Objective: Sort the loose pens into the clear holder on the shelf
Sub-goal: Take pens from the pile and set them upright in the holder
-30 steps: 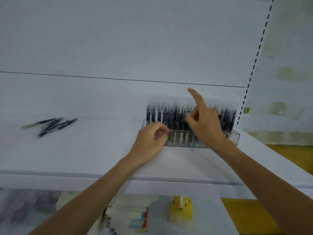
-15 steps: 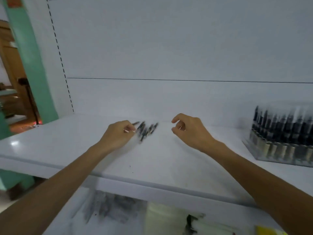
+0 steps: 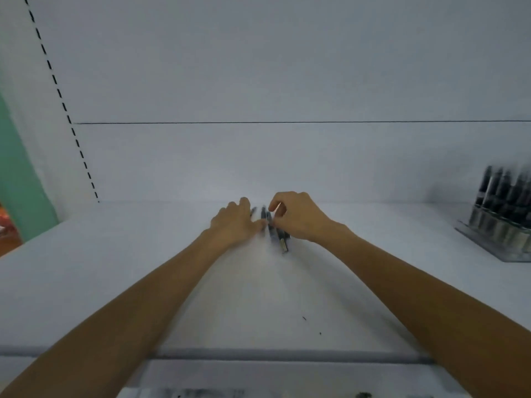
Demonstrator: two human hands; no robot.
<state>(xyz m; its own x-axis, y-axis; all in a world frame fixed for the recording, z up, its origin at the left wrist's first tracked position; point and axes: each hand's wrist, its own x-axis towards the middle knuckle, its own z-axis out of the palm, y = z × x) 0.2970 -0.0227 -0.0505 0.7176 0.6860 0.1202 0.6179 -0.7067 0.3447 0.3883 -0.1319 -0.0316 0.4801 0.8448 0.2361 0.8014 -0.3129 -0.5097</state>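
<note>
Black loose pens [image 3: 280,238], newly reached from the clear holder [image 3: 501,225] at right, lie under my flat left hand [image 3: 234,225] and pinching right hand [image 3: 298,216], ready for gathering.

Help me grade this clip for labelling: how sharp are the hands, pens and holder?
Head view: motion blur smears the left hand and right hand; the loose pens between them are streaked; the clear holder at the right edge is ghosted; light is dim and even, no hard glare on the shelf.
</note>
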